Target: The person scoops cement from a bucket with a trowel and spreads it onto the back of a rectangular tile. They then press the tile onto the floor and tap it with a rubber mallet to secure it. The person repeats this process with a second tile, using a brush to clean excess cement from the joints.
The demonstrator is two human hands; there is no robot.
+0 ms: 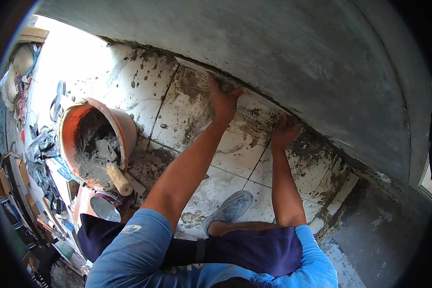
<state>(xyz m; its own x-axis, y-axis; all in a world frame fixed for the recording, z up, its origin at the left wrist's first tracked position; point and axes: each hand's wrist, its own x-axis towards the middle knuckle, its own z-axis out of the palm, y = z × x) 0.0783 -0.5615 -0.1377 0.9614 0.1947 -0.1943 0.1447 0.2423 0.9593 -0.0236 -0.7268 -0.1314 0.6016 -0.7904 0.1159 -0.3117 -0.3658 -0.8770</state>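
A narrow white tile strip lies along the dark joint at the wall's base, above mortar-smeared white floor tiles. My left hand holds it toward its left part, thumb and fingers pressed on it. My right hand grips it farther right, fingers bent against it at the wall. Some of the strip is hidden behind both hands.
A grey wall runs diagonally across the upper right. An orange bucket of grey mortar with a wooden-handled trowel stands at left, beside a round can, tools and piled bags. My sandalled foot is below.
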